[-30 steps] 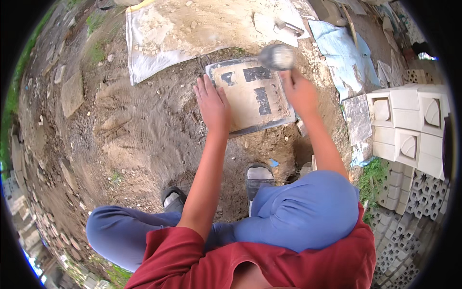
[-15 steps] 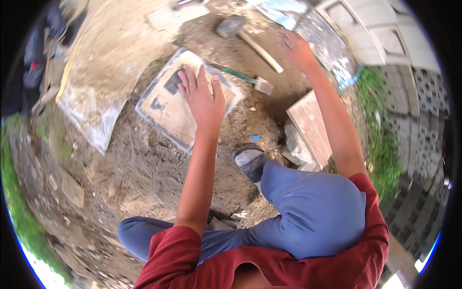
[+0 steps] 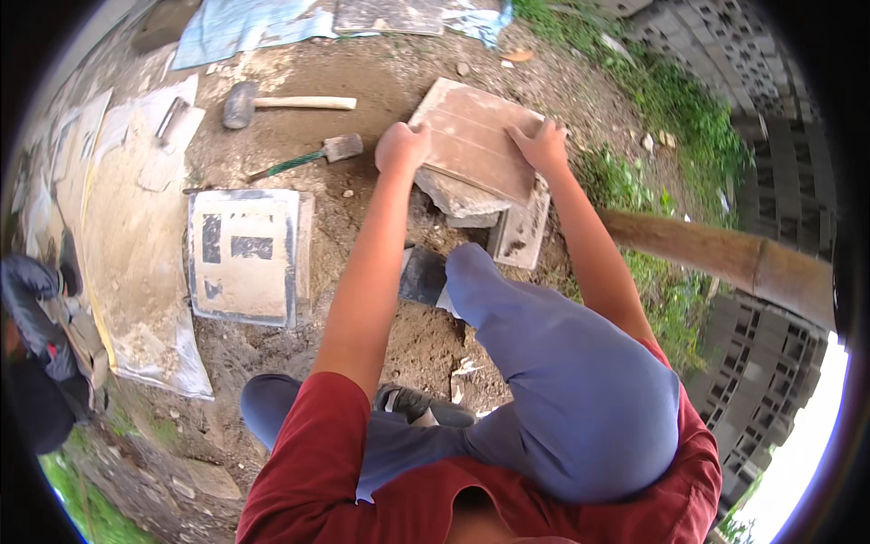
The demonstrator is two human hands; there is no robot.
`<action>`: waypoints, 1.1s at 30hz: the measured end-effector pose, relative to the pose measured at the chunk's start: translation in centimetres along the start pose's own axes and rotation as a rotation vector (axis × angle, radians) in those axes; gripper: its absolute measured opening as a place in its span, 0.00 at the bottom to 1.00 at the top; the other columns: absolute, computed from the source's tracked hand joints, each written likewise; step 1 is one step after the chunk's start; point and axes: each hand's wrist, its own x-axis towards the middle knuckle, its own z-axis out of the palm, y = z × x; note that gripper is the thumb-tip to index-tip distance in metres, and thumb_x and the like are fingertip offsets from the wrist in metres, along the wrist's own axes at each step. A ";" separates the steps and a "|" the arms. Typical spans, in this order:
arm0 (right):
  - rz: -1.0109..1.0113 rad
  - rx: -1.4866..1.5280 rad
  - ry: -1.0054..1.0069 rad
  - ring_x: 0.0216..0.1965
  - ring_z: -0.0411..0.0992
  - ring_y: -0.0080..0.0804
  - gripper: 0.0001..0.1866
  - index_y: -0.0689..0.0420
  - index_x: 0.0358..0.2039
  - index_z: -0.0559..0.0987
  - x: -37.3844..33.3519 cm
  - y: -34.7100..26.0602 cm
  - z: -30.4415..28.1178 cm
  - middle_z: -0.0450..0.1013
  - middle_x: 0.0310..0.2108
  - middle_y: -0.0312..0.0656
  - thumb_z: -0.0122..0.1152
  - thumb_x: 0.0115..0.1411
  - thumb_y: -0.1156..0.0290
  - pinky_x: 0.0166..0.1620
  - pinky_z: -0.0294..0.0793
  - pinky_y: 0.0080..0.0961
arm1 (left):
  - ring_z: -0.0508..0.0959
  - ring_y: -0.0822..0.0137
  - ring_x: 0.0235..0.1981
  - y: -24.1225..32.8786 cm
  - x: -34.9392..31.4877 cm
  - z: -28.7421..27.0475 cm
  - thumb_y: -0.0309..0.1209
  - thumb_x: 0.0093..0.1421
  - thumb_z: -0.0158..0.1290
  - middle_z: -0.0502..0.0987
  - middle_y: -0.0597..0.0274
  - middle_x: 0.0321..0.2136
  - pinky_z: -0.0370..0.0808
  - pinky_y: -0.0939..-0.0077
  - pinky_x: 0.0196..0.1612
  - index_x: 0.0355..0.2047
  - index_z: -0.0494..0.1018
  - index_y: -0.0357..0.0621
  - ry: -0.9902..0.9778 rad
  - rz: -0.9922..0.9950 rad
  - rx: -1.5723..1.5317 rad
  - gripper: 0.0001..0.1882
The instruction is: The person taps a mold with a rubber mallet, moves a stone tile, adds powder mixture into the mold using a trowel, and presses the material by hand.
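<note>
A flat, square reddish-brown tile (image 3: 476,136) with faint lines across its face lies on rough grey stone (image 3: 462,195). My left hand (image 3: 401,148) grips its left edge, with the fingers partly hidden. At the opposite edge, my right hand (image 3: 541,147) has its thumb on top and its fingers over the far side. To the left, a mallet (image 3: 240,106) with a dark head and wooden handle lies on the dirt. Nearer to me is a tool (image 3: 342,147) with a green handle and a pale blocky head. A dark-bordered tan square panel (image 3: 254,286) lies lower left.
A long pale block (image 3: 521,238) sits beneath the tile's near side. A bamboo pole (image 3: 716,243) extends to the right. Dusty sheeting (image 3: 145,263) covers ground at left, where another person (image 3: 41,313) is partly visible. Blue sheeting (image 3: 245,32) lies at the back.
My left hand has left the bordered panel and now grips the brown tile. My right hand has come down onto the tile's other edge. The view has turned to the right.
</note>
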 end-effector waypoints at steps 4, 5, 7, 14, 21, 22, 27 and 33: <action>0.305 0.275 -0.098 0.53 0.77 0.56 0.50 0.73 0.53 0.74 -0.2 -0.5 0.6 0.77 0.51 0.63 0.70 0.53 0.33 0.57 0.76 0.43 | 0.82 0.46 0.51 -1.7 1.0 0.7 0.55 0.62 0.56 0.82 0.39 0.46 0.79 0.55 0.52 0.49 0.80 0.35 0.034 0.015 0.039 0.32; 0.300 0.454 -0.170 0.51 0.78 0.54 0.49 0.74 0.52 0.75 -0.4 -1.7 0.4 0.78 0.49 0.62 0.72 0.53 0.35 0.55 0.77 0.42 | 0.83 0.50 0.49 -3.8 3.1 0.6 0.53 0.62 0.59 0.83 0.44 0.48 0.78 0.57 0.52 0.52 0.78 0.34 -0.010 0.019 -0.067 0.32; 0.334 0.495 -0.170 0.49 0.79 0.50 0.48 0.74 0.51 0.75 -1.0 -1.0 -0.2 0.79 0.47 0.60 0.73 0.53 0.37 0.53 0.78 0.41 | 0.84 0.53 0.47 -3.9 3.3 0.7 0.50 0.61 0.63 0.83 0.49 0.49 0.77 0.59 0.52 0.54 0.76 0.34 -0.084 0.036 -0.178 0.33; 0.348 0.742 -0.149 0.42 0.81 0.39 0.42 0.72 0.51 0.77 -3.7 1.3 -0.8 0.81 0.43 0.52 0.76 0.55 0.44 0.46 0.80 0.36 | 0.75 0.54 0.59 -2.8 1.3 0.9 0.47 0.58 0.67 0.76 0.43 0.58 0.69 0.59 0.61 0.59 0.72 0.33 -0.254 -0.047 -0.364 0.37; 0.303 0.599 0.071 0.41 0.82 0.45 0.41 0.72 0.48 0.78 -7.9 1.7 -2.3 0.81 0.42 0.56 0.75 0.55 0.42 0.45 0.80 0.37 | 0.80 0.54 0.52 -1.1 1.5 2.6 0.41 0.55 0.69 0.79 0.39 0.53 0.75 0.57 0.54 0.56 0.74 0.27 -0.154 0.114 -0.214 0.35; 0.290 0.556 0.070 0.43 0.81 0.47 0.41 0.72 0.47 0.78 -8.3 1.0 -2.5 0.81 0.42 0.58 0.74 0.55 0.41 0.46 0.80 0.38 | 0.82 0.55 0.48 -1.1 2.5 1.6 0.40 0.54 0.70 0.82 0.39 0.49 0.77 0.57 0.50 0.52 0.77 0.26 -0.278 0.130 -0.125 0.32; 0.238 0.357 0.090 0.48 0.80 0.53 0.44 0.71 0.48 0.74 -12.2 2.5 -3.2 0.79 0.46 0.62 0.70 0.57 0.36 0.51 0.77 0.41 | 0.84 0.56 0.40 -1.1 1.3 2.5 0.39 0.55 0.70 0.84 0.43 0.41 0.78 0.58 0.43 0.43 0.81 0.25 -0.311 0.142 -0.156 0.26; 0.211 0.469 -0.035 0.41 0.80 0.42 0.38 0.70 0.47 0.74 -12.3 4.8 -4.4 0.79 0.42 0.52 0.72 0.59 0.44 0.43 0.79 0.36 | 0.83 0.59 0.36 -1.6 -1.2 2.6 0.40 0.54 0.71 0.84 0.47 0.36 0.76 0.58 0.40 0.37 0.81 0.26 -0.138 0.160 -0.132 0.24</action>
